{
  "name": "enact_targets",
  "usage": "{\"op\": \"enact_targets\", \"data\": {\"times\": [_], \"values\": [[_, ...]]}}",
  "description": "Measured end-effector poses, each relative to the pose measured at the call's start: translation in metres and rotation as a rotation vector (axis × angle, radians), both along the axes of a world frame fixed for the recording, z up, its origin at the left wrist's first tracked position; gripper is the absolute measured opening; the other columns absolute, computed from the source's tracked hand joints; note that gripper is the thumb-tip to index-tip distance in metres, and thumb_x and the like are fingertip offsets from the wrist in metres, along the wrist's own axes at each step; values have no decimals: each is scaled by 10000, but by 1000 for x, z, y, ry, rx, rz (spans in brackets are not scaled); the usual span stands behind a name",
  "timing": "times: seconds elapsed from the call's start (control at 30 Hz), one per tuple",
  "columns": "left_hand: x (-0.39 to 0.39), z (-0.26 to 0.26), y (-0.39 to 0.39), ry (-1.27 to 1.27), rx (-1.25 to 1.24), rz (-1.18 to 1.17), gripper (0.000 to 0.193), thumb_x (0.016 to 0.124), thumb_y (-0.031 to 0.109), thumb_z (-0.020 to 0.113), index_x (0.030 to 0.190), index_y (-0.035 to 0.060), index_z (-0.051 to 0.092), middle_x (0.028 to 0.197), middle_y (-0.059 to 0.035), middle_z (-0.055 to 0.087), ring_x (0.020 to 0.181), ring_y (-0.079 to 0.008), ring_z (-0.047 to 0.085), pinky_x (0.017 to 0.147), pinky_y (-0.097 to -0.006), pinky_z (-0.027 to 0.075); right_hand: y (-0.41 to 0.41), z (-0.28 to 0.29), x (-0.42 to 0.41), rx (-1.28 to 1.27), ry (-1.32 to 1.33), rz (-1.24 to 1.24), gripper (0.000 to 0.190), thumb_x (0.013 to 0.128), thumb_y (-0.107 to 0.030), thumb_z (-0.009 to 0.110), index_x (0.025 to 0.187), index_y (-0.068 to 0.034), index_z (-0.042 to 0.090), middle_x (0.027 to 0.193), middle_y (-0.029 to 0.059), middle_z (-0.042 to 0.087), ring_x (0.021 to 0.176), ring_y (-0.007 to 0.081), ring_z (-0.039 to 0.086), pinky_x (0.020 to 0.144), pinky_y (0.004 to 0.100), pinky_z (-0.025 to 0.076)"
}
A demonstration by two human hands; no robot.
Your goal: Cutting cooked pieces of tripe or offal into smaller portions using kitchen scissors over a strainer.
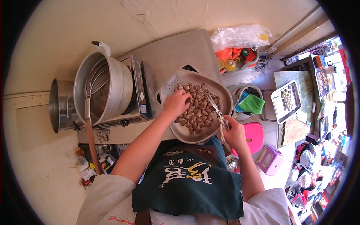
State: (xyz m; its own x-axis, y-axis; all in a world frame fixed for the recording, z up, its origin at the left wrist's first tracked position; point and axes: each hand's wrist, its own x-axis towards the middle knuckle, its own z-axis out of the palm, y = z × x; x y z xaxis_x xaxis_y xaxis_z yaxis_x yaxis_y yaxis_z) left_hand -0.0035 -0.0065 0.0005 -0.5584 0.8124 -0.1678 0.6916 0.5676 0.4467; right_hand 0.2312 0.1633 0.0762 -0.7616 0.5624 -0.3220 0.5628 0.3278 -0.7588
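Before me a perforated metal tray (182,76) rests inside or against a larger metal pan (225,98). Many small brown pieces of meat (200,112), resembling poultry hearts or gizzards, lie heaped in it. My left hand (177,103) reaches in from the left, its curled fingertips at the heap's upper left; whether they pinch a piece is hidden. My right hand (234,132), at the pan's right rim, grips a pair of scissors (216,106) with pale handles. The blades point up and left over the right part of the heap.
Left of the tray, a large pot (121,90) with a long-handled wire tool (89,104) stands on a gas stove (140,92). To the right are a bucket with a green cloth (252,103), a pink stool (257,136), a purple stool (270,160) and a table holding another tray (277,105).
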Motion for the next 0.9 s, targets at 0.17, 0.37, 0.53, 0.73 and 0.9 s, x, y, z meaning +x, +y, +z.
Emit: {"op": "enact_targets", "data": {"times": [0.17,0.37,0.53,0.73,0.9], "values": [[5,-8,5,38,-65,12,243,789,199,784,1001,155,675,990,-58,613,951,-290,659,781,-438,550,-2,2,6,-21,-31,-11,421,791,-176,752,1192,-73,679,806,181,703,737,312,708,689,376,536],[3,2,-5,-225,108,168,318,762,169,818,1027,111,651,1030,-82,672,798,-231,674,678,-352,558,-5,3,7,-90,-28,-16,406,805,-223,739,1184,-90,682,876,213,714,849,388,708,765,439,558],[20,37,-7,-607,301,376,352,770,98,850,1052,59,643,977,-56,732,658,-98,641,655,-242,536,-13,5,-2,-50,26,82,435,780,-196,737,1201,-104,671,859,163,708,800,343,704,725,422,556],[34,60,-8,-686,434,438,328,785,44,826,1058,36,645,931,-36,726,772,-93,697,699,-248,558,-16,15,-14,88,41,190,480,751,-185,726,1223,-128,658,872,104,673,809,310,681,718,424,543],[39,66,-9,-606,436,430,315,765,47,828,1023,28,649,841,-52,728,782,-114,715,727,-260,567,-16,21,-20,83,41,215,506,736,-177,728,1235,-126,660,853,95,660,795,302,676,708,419,541]]}}
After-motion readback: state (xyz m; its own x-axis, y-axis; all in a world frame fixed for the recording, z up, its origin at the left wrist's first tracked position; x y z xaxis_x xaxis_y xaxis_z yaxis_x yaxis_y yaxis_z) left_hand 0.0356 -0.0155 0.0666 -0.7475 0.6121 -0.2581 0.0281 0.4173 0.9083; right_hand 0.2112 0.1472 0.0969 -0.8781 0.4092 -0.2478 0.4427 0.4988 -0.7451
